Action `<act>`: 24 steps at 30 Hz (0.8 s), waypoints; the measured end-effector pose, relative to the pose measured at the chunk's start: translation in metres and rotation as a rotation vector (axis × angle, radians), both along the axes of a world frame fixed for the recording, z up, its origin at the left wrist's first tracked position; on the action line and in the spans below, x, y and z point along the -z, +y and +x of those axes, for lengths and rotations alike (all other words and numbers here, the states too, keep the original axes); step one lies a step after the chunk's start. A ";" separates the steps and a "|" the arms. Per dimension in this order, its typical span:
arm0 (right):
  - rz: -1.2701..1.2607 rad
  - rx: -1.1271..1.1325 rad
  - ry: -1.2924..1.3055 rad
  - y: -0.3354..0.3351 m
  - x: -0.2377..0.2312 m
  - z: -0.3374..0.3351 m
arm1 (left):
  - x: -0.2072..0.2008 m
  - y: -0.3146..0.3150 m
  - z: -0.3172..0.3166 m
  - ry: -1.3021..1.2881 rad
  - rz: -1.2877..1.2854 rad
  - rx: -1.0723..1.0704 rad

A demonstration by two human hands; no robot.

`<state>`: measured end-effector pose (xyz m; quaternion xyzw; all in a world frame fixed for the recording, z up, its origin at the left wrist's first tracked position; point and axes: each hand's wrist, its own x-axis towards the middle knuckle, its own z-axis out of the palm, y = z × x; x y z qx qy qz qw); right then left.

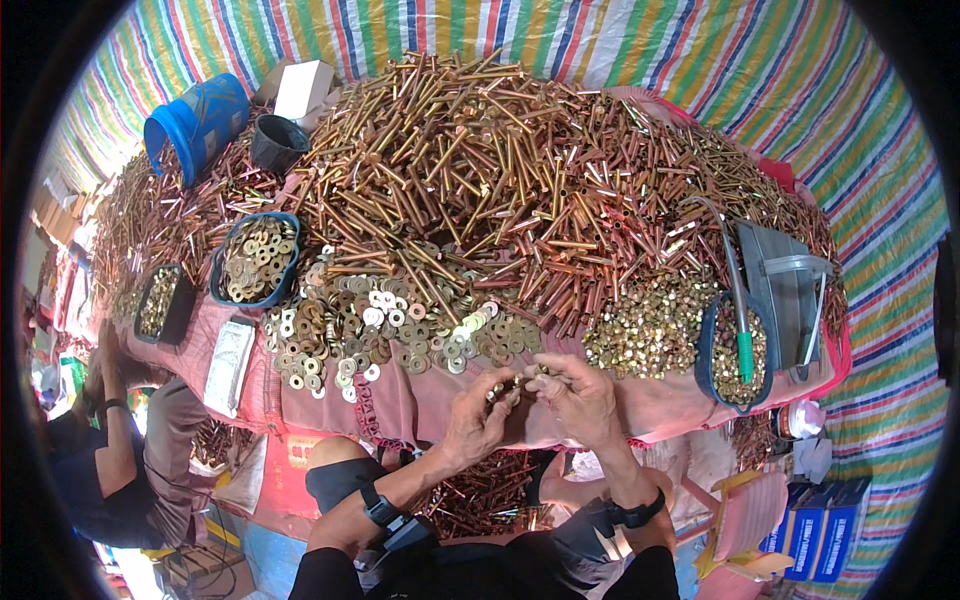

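Observation:
My left hand (477, 417) and my right hand (582, 402) are close together over the near edge of the pink cloth. The left fingers are curled around a small brass-coloured metal piece (497, 392), too small to tell its exact kind. Bent and pinched, the right fingers meet close to the left ones; what they hold is mostly hidden. Just beyond the hands lie loose flat washers (400, 320), a heap of golden nuts (645, 325) to the right, and a large mound of long brass-coloured sleeve bolts (450, 170) behind.
Washers fill a blue tub (281, 290) at the left, beside a dark tray (178, 325) of small parts. At the right, a blue container (708, 375) holds nuts and a green-handled tool (745, 355). A blue bucket (215, 115) lies far left; another person (120, 450) sits at left.

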<state>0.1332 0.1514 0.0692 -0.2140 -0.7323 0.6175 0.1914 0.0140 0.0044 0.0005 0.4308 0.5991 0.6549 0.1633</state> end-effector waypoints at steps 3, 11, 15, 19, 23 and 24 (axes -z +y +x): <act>-0.034 -0.056 0.075 0.000 -0.001 -0.002 | 0.001 0.000 0.001 -0.035 -0.036 0.024; 0.548 -0.068 0.118 -0.006 -0.007 -0.007 | -0.005 -0.002 -0.001 0.033 -0.027 0.032; 0.520 -0.028 0.127 -0.011 -0.008 -0.009 | -0.005 -0.005 0.000 0.004 -0.067 0.033; 0.346 -0.018 -0.084 -0.014 -0.015 -0.006 | -0.004 -0.006 -0.001 0.011 -0.063 0.025; 0.366 -0.016 0.081 -0.014 -0.016 -0.008 | -0.004 -0.005 -0.002 0.012 -0.033 0.019; 0.480 -0.005 0.141 -0.013 -0.014 -0.011 | -0.004 -0.005 -0.001 0.014 -0.050 0.012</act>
